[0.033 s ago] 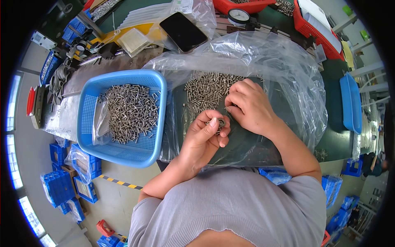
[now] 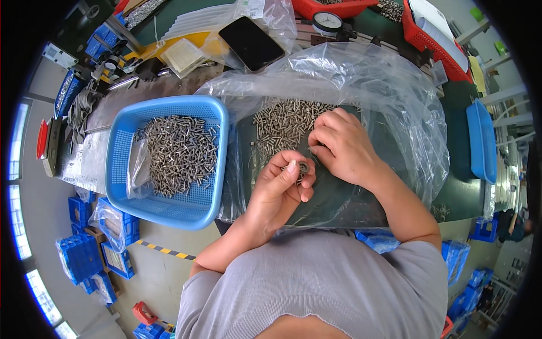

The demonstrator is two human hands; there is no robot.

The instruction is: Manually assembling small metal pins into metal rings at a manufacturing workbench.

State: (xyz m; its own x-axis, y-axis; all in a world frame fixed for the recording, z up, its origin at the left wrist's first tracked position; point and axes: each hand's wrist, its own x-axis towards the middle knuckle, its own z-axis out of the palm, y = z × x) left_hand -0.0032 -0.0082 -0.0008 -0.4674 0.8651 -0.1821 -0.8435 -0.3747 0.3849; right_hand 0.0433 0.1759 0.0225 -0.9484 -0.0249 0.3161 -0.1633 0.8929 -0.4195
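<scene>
My left hand [image 2: 279,183] is closed around a small round metal ring [image 2: 304,168], gripped between thumb and fingers. Just to its right, my right hand [image 2: 341,146] has thumb and forefinger pinched together; whatever they hold is too small to make out. Beyond both hands, a heap of small metal pins [image 2: 285,121] lies on clear plastic sheeting [image 2: 389,93] spread over the green table. On the left stands a blue basket [image 2: 206,220] with many similar pins [image 2: 180,161] and a clear plastic bag [image 2: 138,169] inside.
A black phone [image 2: 251,44] lies at the back, with a dial gauge [image 2: 327,22] to its right. Red baskets [image 2: 420,42] stand along the far side. An empty-looking blue tray [image 2: 481,141] is at the right edge. Blue crates [image 2: 82,257] are stacked on the floor at left.
</scene>
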